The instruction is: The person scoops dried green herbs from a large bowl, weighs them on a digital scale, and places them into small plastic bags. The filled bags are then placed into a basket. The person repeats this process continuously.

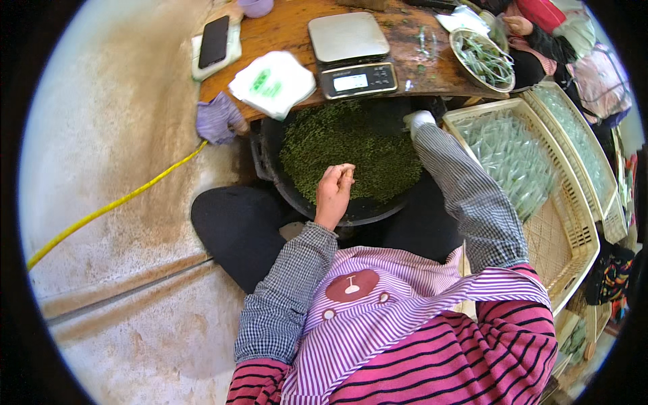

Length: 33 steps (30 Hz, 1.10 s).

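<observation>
A black basin stands between my knees, partly under the table edge, with small green leafy bits in it. Over its near part is my left hand, fingers bent and fingertips pressed together; whether something small is between them cannot be told. At the basin's far right rim, my right hand appears pale, perhaps gloved, and mostly hidden beyond the checked sleeve. A digital scale with a bare metal plate rests on the wooden table, beside a stack of white printed bags.
The wooden table spans the top, bearing a phone and a bowl of green-white strips. Right are plastic crates of clear packets. A yellow hose crosses left. Another person's hand is at upper right.
</observation>
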Each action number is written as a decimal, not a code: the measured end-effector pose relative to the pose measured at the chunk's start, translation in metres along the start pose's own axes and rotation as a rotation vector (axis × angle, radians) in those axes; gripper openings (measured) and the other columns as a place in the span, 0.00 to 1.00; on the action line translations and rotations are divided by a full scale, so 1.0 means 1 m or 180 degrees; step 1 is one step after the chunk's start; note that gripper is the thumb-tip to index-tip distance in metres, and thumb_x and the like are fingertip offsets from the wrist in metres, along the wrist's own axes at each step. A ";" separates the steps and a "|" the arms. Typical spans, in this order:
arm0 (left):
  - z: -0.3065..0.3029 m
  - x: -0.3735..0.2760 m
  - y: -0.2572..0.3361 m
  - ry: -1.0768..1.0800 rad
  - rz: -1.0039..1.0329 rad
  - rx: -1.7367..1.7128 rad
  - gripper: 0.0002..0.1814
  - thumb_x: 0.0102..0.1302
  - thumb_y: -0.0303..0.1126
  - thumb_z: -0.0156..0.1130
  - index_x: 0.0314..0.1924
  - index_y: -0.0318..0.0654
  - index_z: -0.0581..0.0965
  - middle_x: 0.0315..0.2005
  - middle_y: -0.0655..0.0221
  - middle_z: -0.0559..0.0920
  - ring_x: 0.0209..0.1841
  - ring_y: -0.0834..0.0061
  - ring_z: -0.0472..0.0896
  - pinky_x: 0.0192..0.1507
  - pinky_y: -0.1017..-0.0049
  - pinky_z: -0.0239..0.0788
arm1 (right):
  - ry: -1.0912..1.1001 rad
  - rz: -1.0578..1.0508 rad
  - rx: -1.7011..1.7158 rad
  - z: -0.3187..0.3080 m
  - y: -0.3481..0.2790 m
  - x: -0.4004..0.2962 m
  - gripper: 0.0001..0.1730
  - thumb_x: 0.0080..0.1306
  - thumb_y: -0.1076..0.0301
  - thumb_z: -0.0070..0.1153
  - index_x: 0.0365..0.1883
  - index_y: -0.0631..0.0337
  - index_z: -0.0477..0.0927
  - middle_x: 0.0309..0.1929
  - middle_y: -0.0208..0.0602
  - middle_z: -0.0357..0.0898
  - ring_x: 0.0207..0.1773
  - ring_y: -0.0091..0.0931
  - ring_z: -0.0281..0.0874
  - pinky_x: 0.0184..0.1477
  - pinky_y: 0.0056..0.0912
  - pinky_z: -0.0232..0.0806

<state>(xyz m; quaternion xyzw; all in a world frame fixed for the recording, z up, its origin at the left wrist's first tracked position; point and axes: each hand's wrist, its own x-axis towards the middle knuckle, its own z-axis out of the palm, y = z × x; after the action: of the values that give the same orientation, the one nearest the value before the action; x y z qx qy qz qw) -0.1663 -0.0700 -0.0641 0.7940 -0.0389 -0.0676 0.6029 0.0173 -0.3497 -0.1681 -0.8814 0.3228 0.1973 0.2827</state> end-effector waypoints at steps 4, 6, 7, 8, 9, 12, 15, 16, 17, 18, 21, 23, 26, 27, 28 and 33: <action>-0.024 -0.001 0.029 0.0125 0.0811 0.0821 0.13 0.65 0.29 0.60 0.49 0.35 0.76 0.45 0.63 0.78 0.35 0.74 0.81 0.38 0.76 0.75 | -0.0667 -0.1533 0.0527 -0.037 -0.032 -0.131 0.16 0.55 0.60 0.65 0.37 0.63 0.85 0.37 0.42 0.84 0.38 0.30 0.81 0.45 0.34 0.70; -0.029 -0.002 0.049 -0.0039 0.1849 0.1262 0.19 0.57 0.27 0.66 0.49 0.38 0.76 0.45 0.62 0.77 0.36 0.68 0.82 0.36 0.73 0.77 | -0.1376 -0.1980 0.0101 -0.050 -0.042 -0.189 0.18 0.54 0.58 0.67 0.35 0.64 0.84 0.33 0.43 0.83 0.37 0.31 0.79 0.45 0.35 0.69; -0.034 -0.002 0.055 -0.0342 0.2176 0.1414 0.22 0.53 0.26 0.68 0.50 0.39 0.75 0.45 0.62 0.77 0.38 0.66 0.82 0.36 0.72 0.78 | -0.1855 -0.2014 -0.0071 -0.045 -0.045 -0.200 0.21 0.53 0.55 0.69 0.36 0.64 0.84 0.32 0.41 0.83 0.38 0.30 0.78 0.45 0.34 0.69; -0.035 -0.004 0.045 -0.0500 0.2282 0.1656 0.22 0.54 0.28 0.68 0.50 0.39 0.74 0.45 0.63 0.77 0.37 0.67 0.82 0.35 0.72 0.77 | -0.2216 -0.2172 -0.0259 -0.042 -0.048 -0.209 0.18 0.54 0.57 0.69 0.34 0.63 0.84 0.29 0.36 0.81 0.35 0.26 0.76 0.42 0.32 0.68; -0.039 -0.004 0.041 -0.0659 0.2393 0.1909 0.22 0.55 0.30 0.68 0.50 0.40 0.74 0.44 0.64 0.77 0.37 0.68 0.82 0.35 0.72 0.77 | -0.2571 -0.2339 -0.0445 -0.040 -0.052 -0.215 0.16 0.55 0.59 0.69 0.32 0.62 0.83 0.27 0.31 0.80 0.33 0.23 0.73 0.39 0.29 0.66; -0.051 -0.011 0.040 -0.0930 0.1763 0.2247 0.22 0.56 0.36 0.68 0.50 0.40 0.74 0.41 0.66 0.78 0.34 0.70 0.81 0.34 0.73 0.76 | -0.3325 -0.2021 -0.0077 -0.023 -0.046 -0.203 0.18 0.55 0.54 0.68 0.29 0.60 0.83 0.25 0.26 0.79 0.29 0.20 0.70 0.34 0.27 0.64; -0.062 -0.012 0.041 -0.0717 0.0801 0.1892 0.23 0.56 0.41 0.68 0.48 0.39 0.74 0.37 0.68 0.77 0.33 0.72 0.81 0.32 0.75 0.73 | -0.3903 -0.1641 0.0755 -0.009 -0.053 -0.186 0.20 0.54 0.49 0.69 0.34 0.57 0.83 0.24 0.23 0.78 0.25 0.21 0.68 0.29 0.28 0.62; -0.066 -0.013 0.032 -0.0612 0.0429 0.1740 0.20 0.55 0.40 0.69 0.43 0.39 0.75 0.37 0.70 0.78 0.33 0.70 0.80 0.36 0.73 0.72 | -0.3877 -0.1750 0.0926 -0.003 -0.060 -0.183 0.28 0.57 0.42 0.63 0.41 0.59 0.82 0.28 0.30 0.80 0.29 0.25 0.73 0.33 0.30 0.67; -0.073 -0.011 0.026 -0.0359 0.0393 0.1878 0.15 0.55 0.39 0.70 0.33 0.37 0.75 0.27 0.68 0.78 0.28 0.73 0.80 0.30 0.73 0.72 | -0.3229 -0.1614 0.1040 0.003 -0.068 -0.182 0.36 0.60 0.35 0.55 0.49 0.62 0.79 0.41 0.41 0.81 0.39 0.30 0.77 0.42 0.35 0.72; -0.080 -0.011 0.028 -0.0385 -0.0144 0.1595 0.15 0.56 0.37 0.70 0.28 0.37 0.72 0.22 0.67 0.77 0.23 0.74 0.80 0.26 0.74 0.71 | -0.2306 -0.1320 0.0727 0.019 -0.078 -0.172 0.43 0.61 0.33 0.52 0.58 0.66 0.72 0.55 0.49 0.75 0.52 0.35 0.76 0.52 0.37 0.71; -0.101 -0.011 0.033 -0.0159 -0.0698 0.1159 0.16 0.60 0.30 0.66 0.23 0.35 0.68 0.15 0.67 0.76 0.16 0.78 0.78 0.16 0.76 0.68 | -0.1149 -0.1127 0.0650 0.079 -0.105 -0.120 0.49 0.61 0.36 0.53 0.69 0.62 0.58 0.69 0.49 0.60 0.69 0.40 0.62 0.68 0.38 0.58; -0.119 -0.015 0.034 0.0178 -0.0635 0.1385 0.14 0.62 0.29 0.64 0.25 0.34 0.68 0.16 0.66 0.76 0.17 0.78 0.79 0.18 0.76 0.69 | -0.1648 -0.1143 -0.0181 0.103 -0.124 -0.134 0.46 0.61 0.36 0.52 0.71 0.52 0.58 0.73 0.46 0.52 0.72 0.41 0.54 0.68 0.45 0.57; -0.143 -0.018 0.044 0.0823 -0.0579 0.1663 0.11 0.62 0.30 0.62 0.31 0.34 0.68 0.17 0.63 0.79 0.18 0.72 0.80 0.22 0.72 0.70 | -0.1136 -0.1896 -0.1489 0.106 -0.113 -0.211 0.42 0.57 0.39 0.56 0.68 0.44 0.63 0.69 0.46 0.54 0.72 0.49 0.50 0.65 0.55 0.60; -0.147 -0.015 0.044 0.0812 -0.0559 0.2000 0.11 0.62 0.31 0.61 0.36 0.35 0.69 0.21 0.60 0.80 0.24 0.63 0.82 0.27 0.66 0.71 | -0.1152 -0.2185 -0.1550 0.108 -0.090 -0.217 0.39 0.57 0.43 0.57 0.66 0.45 0.66 0.64 0.50 0.60 0.67 0.49 0.57 0.62 0.53 0.63; -0.145 -0.011 0.042 0.0908 -0.0271 0.2277 0.11 0.63 0.31 0.60 0.39 0.36 0.68 0.24 0.58 0.80 0.28 0.59 0.82 0.31 0.63 0.71 | -0.1122 -0.2292 -0.1579 0.109 -0.065 -0.221 0.38 0.57 0.46 0.59 0.65 0.45 0.67 0.61 0.52 0.61 0.65 0.49 0.59 0.60 0.51 0.65; -0.119 0.007 0.020 0.0966 0.0048 0.2444 0.11 0.66 0.30 0.55 0.46 0.38 0.67 0.34 0.53 0.80 0.35 0.49 0.79 0.37 0.56 0.70 | -0.1583 -0.1780 -0.1902 0.076 -0.025 -0.237 0.37 0.59 0.47 0.58 0.67 0.40 0.64 0.69 0.47 0.53 0.71 0.48 0.51 0.65 0.54 0.59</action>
<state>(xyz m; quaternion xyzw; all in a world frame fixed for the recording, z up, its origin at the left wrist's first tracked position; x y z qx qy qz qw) -0.1408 0.0368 -0.0141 0.9619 0.0223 0.0741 0.2622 -0.1471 -0.1777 -0.0912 -0.9032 -0.0749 0.4028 0.1279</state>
